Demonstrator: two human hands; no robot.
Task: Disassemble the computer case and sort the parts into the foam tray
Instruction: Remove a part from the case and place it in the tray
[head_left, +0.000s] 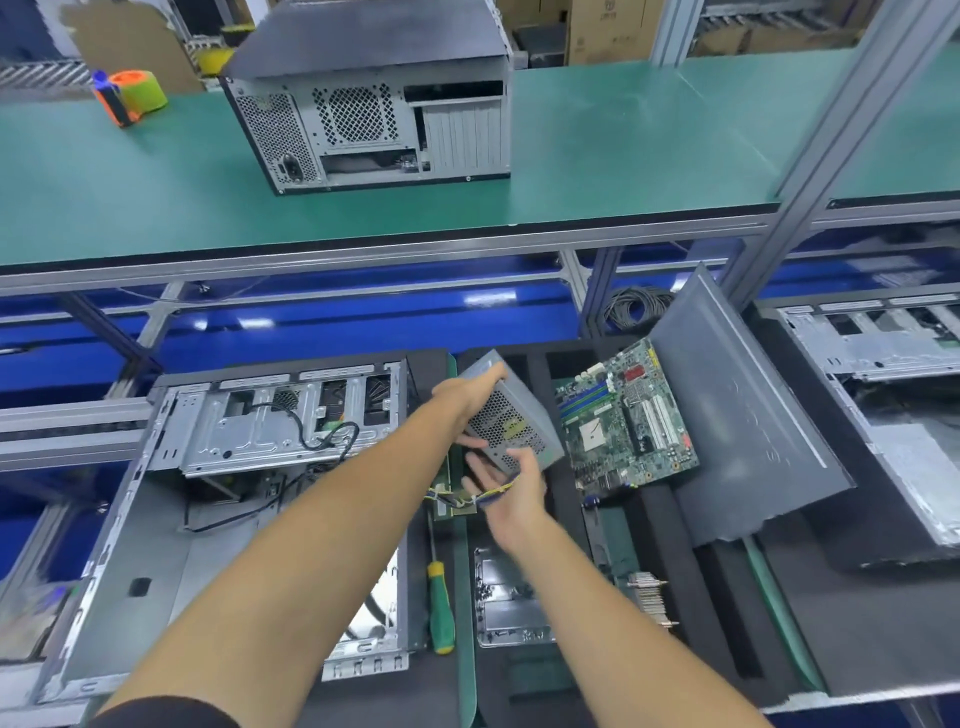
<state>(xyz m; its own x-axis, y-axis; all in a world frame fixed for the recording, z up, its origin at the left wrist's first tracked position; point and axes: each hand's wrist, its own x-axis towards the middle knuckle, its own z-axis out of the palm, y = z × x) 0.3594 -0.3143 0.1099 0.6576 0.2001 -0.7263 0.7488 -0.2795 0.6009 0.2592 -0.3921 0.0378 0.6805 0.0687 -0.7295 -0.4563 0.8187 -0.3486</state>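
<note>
A: While the left hand (470, 392) curls over the top edge of the power supply (511, 415), what is the right doing?

B: The right hand (506, 486) lies under the unit's low end, fingers spread fairly wide, its cable bundle (485, 496) trailing across the palm. Whether those fingers grip the wires I cannot tell; the frame is blurred there.

A: And where is the unit?

B: In the air, tilted, just left of the motherboard (628, 415), which already lies in the foam tray (654, 512). So I judge the step to be carrying the supply from the opened case (223, 467) into the tray.

A: What does the next move call for?

B: Picking a free pocket beside the motherboard and lowering the unit flat, with the wires gathered so they do not drag.

A: Anything in the way?

B: A grey side panel (743, 415) leans over the tray, right of the motherboard. Below it lie a heatsink (649, 597) and a silver plate (506, 603). A green-handled screwdriver (440, 605) lies left of that plate. Far beyond the motherboard, 1 more closed case (369, 119) waits on the green shelf (623, 156).
</note>
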